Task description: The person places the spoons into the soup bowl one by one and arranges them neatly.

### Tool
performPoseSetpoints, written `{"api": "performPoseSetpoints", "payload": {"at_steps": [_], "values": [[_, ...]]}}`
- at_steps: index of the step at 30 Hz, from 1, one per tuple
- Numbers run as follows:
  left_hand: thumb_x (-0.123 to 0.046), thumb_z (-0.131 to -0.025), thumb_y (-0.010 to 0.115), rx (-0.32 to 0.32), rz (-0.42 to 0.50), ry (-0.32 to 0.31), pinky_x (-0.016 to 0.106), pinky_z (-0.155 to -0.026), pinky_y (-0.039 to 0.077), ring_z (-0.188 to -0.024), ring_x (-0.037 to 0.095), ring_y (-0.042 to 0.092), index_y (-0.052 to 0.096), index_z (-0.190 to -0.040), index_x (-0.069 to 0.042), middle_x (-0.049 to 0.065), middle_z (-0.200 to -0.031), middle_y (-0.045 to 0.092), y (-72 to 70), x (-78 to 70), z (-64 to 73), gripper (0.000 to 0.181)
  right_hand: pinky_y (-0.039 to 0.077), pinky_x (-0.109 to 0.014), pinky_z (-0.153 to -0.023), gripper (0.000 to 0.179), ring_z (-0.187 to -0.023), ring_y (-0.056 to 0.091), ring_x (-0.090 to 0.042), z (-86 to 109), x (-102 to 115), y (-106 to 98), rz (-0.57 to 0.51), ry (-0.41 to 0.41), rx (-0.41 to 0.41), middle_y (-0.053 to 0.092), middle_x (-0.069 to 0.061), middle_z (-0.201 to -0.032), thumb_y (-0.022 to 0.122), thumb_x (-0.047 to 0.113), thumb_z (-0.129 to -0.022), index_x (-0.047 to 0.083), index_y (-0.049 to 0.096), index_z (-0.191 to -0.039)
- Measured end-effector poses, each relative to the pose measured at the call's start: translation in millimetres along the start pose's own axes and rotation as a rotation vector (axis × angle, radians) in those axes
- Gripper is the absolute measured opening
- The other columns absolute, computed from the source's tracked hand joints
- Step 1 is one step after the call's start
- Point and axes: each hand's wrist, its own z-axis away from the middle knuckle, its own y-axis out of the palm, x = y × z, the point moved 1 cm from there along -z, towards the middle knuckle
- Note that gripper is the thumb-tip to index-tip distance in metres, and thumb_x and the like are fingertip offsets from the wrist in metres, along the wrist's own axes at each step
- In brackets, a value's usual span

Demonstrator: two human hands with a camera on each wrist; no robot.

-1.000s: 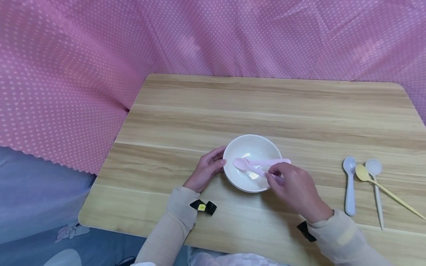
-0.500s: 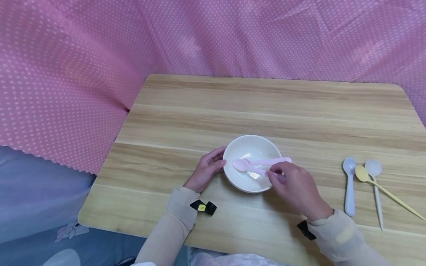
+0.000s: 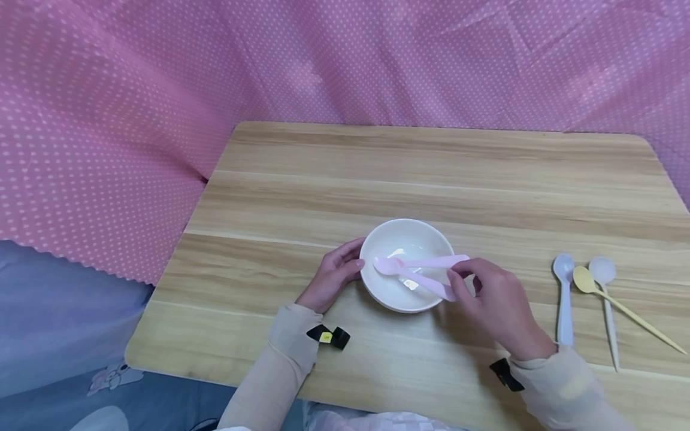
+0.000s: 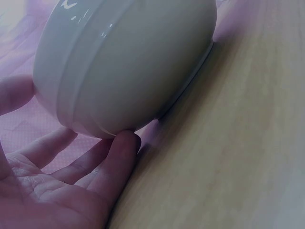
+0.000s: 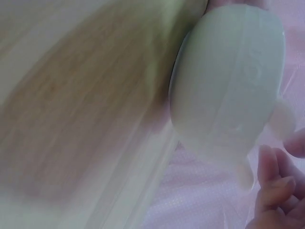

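Observation:
A white bowl [image 3: 401, 236] stands on the wooden table. My left hand [image 3: 335, 276] holds its left side, thumb at the rim and fingers along the outer wall [image 4: 138, 67]. Two pink spoons lie across the bowl, handles over the right rim. The nearer pink spoon [image 3: 426, 284] slants toward me, overlapping the farther pink spoon [image 3: 433, 262] near its bowl end. Just right of the handles, my right hand [image 3: 498, 305] has loosely bent fingers and grips nothing. In the right wrist view, my right hand [image 5: 279, 191] shows apart from both handle ends.
On the right of the table [image 3: 323, 155] lie a blue-lilac spoon [image 3: 565, 299], a yellow spoon [image 3: 631, 314] and a whitish spoon [image 3: 611, 329]. The yellow one crosses the whitish one. Pink dotted cloth [image 3: 345, 60] hangs behind the table.
My right hand has let go of the nearer pink spoon's handle and drawn slightly to the right. The spoon stays in the bowl. My left hand keeps its place at the bowl.

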Motion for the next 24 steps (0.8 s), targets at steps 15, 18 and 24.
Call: {"api": "performPoseSetpoints", "payload": {"at_steps": [15, 18, 24], "values": [[-0.012, -0.092, 0.052, 0.005, 0.010, 0.008, 0.031, -0.094, 0.050, -0.120, 0.026, 0.053, 0.041, -0.141, -0.006, 0.016, -0.139, 0.047, -0.3, 1.0, -0.2, 0.050, 0.037, -0.020, -0.048, 0.011, -0.061, 0.046, -0.013, 14.6, -30, -15, 0.026, 0.055, -0.042, 0.065, -0.005, -0.078, 0.066, 0.010, -0.083, 0.004, 0.069, -0.092], [-0.012, -0.093, 0.052, 0.007, 0.012, 0.012, 0.032, -0.094, 0.050, -0.120, 0.025, 0.053, 0.040, -0.141, -0.006, 0.017, -0.139, 0.047, -0.4, 1.1, -0.3, 0.050, 0.036, -0.020, -0.048, 0.011, -0.061, 0.046, -0.012, 18.2, -37, -19, 0.037, 0.081, -0.044, 0.066, -0.006, -0.078, 0.066, 0.010, -0.082, 0.004, 0.070, -0.091], [-0.011, -0.092, 0.052, 0.007, 0.011, 0.014, 0.031, -0.094, 0.050, -0.120, 0.024, 0.053, 0.041, -0.141, -0.006, 0.016, -0.139, 0.047, -1.3, 2.0, -0.9, 0.050, 0.034, -0.020, -0.048, 0.013, -0.057, 0.041, -0.004, 27.1, -51, -25, 0.057, 0.165, -0.025, 0.065, -0.006, -0.076, 0.066, 0.011, -0.083, 0.004, 0.070, -0.092]]}}
